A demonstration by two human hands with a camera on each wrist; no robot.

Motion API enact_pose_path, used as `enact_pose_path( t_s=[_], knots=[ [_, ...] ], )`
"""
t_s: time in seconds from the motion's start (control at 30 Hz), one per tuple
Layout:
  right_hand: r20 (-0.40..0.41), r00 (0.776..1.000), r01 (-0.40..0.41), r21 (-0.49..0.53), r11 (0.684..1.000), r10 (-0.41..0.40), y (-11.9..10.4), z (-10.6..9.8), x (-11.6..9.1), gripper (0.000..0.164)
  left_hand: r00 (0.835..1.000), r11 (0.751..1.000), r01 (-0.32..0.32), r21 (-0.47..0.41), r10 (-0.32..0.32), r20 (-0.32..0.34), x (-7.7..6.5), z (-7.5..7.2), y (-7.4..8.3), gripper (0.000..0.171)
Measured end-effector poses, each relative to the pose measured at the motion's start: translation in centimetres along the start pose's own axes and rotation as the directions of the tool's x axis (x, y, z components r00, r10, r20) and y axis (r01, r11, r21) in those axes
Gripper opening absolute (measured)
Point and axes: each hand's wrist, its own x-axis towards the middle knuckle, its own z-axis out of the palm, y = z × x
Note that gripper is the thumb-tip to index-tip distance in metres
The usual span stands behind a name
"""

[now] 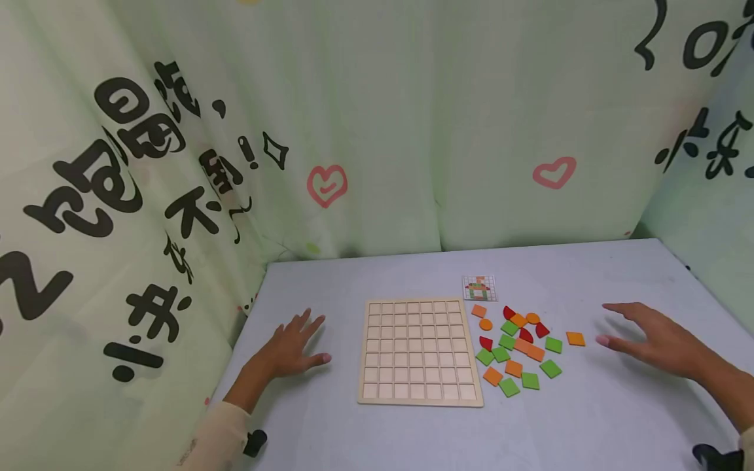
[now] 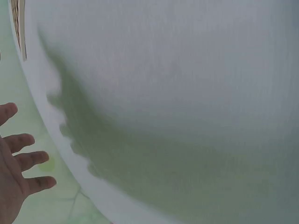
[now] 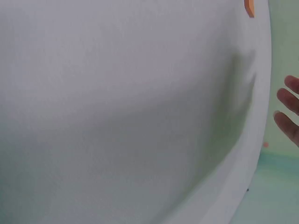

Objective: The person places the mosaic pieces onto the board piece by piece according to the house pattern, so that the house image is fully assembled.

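In the head view my left hand (image 1: 288,350) is held over the table, left of a wooden grid board (image 1: 421,353), fingers spread and nothing in them. My right hand (image 1: 660,337) hovers at the right with fingers extended, also holding nothing. Nearest to it lies an orange square tile (image 1: 575,339). Between that tile and the board several loose tiles are scattered: green squares such as one green tile (image 1: 550,369), orange pieces, and red curved pieces such as one red piece (image 1: 526,335). Both wrist views show fingers apart above their shadows on the cloth.
A small printed card (image 1: 480,288) with a coloured grid picture lies behind the tiles, close to the board's far right corner. The white table (image 1: 330,425) backs onto a pale green curtain (image 1: 389,131) with black lettering and red hearts.
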Motion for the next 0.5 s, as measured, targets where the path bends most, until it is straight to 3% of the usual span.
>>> enact_pose_path(
  t_s=[0.23, 0.5],
  knots=[
    [-0.007, 0.999, 0.051, 0.079, 0.996, -0.05, -3.8, 1.1, -0.5, 0.069, 0.998, 0.998, -0.058, 0.013, 0.058, 0.021, -0.1, 0.7, 2.1, 0.086],
    [0.001, 0.988, 0.154, 0.086, 0.984, -0.155, -6.7, 2.9, -1.2, 0.053, 0.989, 0.99, -0.137, 0.043, 0.134, 0.068, 0.0, 1.7, 4.7, 0.088]
  ],
)
